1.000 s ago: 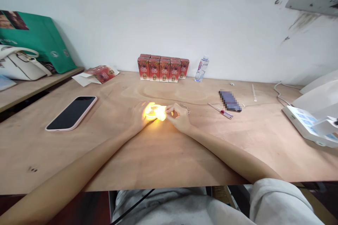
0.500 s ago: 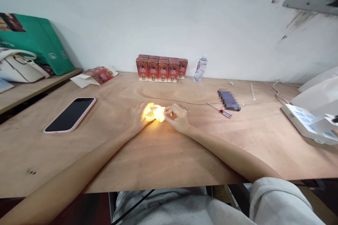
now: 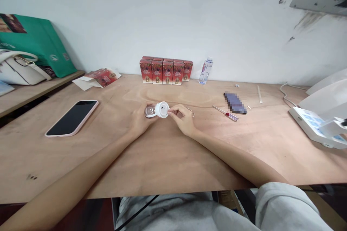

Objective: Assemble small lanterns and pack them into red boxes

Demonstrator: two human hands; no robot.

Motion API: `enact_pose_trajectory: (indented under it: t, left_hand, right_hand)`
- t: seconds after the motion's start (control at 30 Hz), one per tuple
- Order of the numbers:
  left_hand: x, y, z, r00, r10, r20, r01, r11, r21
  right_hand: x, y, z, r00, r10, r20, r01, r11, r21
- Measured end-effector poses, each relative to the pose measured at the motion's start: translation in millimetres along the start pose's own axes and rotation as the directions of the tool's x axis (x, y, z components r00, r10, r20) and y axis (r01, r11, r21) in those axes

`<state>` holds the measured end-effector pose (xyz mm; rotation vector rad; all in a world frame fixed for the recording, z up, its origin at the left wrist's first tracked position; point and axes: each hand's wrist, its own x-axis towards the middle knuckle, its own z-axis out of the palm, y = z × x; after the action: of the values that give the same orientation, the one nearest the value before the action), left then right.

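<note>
A small lamp (image 3: 162, 109), unlit, has a round white base tilted toward me and a clear part on its left. My left hand (image 3: 141, 118) is closed round the clear part, and its fingers are partly hidden behind it. At the right rim of the white base, my right hand (image 3: 183, 117) pinches with thumb and forefinger. Small dark marks show on the base's face. Just behind the right hand lies a bent thin metal piece (image 3: 193, 113), partly covered by it.
Several red boxes (image 3: 167, 72) stand by the wall, beside a water bottle (image 3: 206, 70). A phone (image 3: 72, 118) and flattened red packaging (image 3: 101, 77) lie left. On the right are a screwdriver (image 3: 229, 115), a blurred dark item (image 3: 235, 102) and a white device (image 3: 317, 126).
The lamp glowed bright yellow before and is now dark, with its white base visible. My left hand has shifted slightly; my right hand stays at the base's rim.
</note>
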<state>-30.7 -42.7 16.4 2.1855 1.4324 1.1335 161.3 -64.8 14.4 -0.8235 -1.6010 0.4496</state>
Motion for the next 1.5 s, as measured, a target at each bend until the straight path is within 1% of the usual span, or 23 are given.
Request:
enact_pose_trajectory:
  t: [0.13, 0.27, 0.33, 0.4, 0.47, 0.57, 0.73, 0.8, 0.93, 1.0, 1.1, 1.3, 1.33, 1.4, 1.5]
  left_hand:
    - [-1, 7, -2.1, 0.999, 0.013, -0.030, -0.014, 0.999, -0.046]
    - [-2, 12, -3.5, 0.999, 0.023, -0.031, -0.022, 1.000, 0.020]
    - [-2, 11, -3.1, 0.999, 0.036, -0.026, -0.034, 0.996, 0.082]
    - [-2, 8, -2.3, 0.998, 0.062, -0.031, -0.057, 0.990, 0.128]
    - [-3, 6, -1.5, 0.994, 0.093, -0.048, -0.085, 0.985, 0.147]
    - [-3, 6, -1.5, 0.991, 0.117, -0.059, -0.107, 0.982, 0.156]
    - [-2, 7, -2.1, 0.988, 0.145, -0.059, -0.131, 0.971, 0.199]
    - [-1, 6, -1.6, 0.985, 0.157, -0.065, -0.139, 0.965, 0.221]
    - [-2, 5, -1.4, 0.987, 0.148, -0.061, -0.130, 0.964, 0.230]
    - [-2, 4, -1.4, 0.989, 0.136, -0.062, -0.120, 0.970, 0.209]
    - [-2, 3, -1.0, 0.989, 0.127, -0.074, -0.112, 0.978, 0.177]
    - [-2, 1, -0.2, 0.988, 0.124, -0.095, -0.114, 0.988, 0.103]
    - [-2, 2, -0.3, 0.989, 0.119, -0.087, -0.111, 0.989, 0.094]
    - [-2, 4, -0.7, 0.991, 0.113, -0.073, -0.106, 0.990, 0.089]
    - [-2, 5, -0.7, 0.991, 0.110, -0.078, -0.102, 0.990, 0.102]
  right_hand:
    - [1, -5, -1, 0.997, -0.078, 0.000, 0.078, 0.997, -0.009]
    - [0, -7, -2, 0.993, -0.116, 0.003, 0.116, 0.990, -0.086]
    - [-1, -6, -1, 0.995, -0.101, -0.015, 0.099, 0.989, -0.107]
    - [-2, -5, 1, 0.997, -0.065, -0.041, 0.061, 0.994, -0.094]
    - [-3, -4, 2, 0.998, -0.034, -0.057, 0.030, 0.997, -0.076]
    - [-3, -3, 4, 0.997, -0.011, -0.070, 0.003, 0.995, -0.101]
    - [-3, -4, 4, 0.995, -0.020, -0.101, 0.003, 0.986, -0.166]
    - [-3, -5, 3, 0.995, -0.047, -0.083, 0.031, 0.982, -0.185]
    - [-2, -5, 1, 0.992, -0.126, 0.001, 0.123, 0.968, -0.219]
    - [-1, -3, 0, 0.988, -0.156, 0.021, 0.157, 0.967, -0.203]
    - [0, -1, -1, 0.987, -0.160, 0.029, 0.163, 0.974, -0.159]
    - [0, -1, 0, 0.992, -0.123, 0.024, 0.124, 0.991, -0.052]
    - [0, -2, -1, 0.996, -0.093, 0.016, 0.094, 0.995, -0.034]
    - [0, -2, -1, 1.000, 0.008, 0.002, -0.008, 1.000, 0.020]
    - [1, 1, -1, 0.983, 0.183, 0.010, -0.182, 0.970, 0.163]
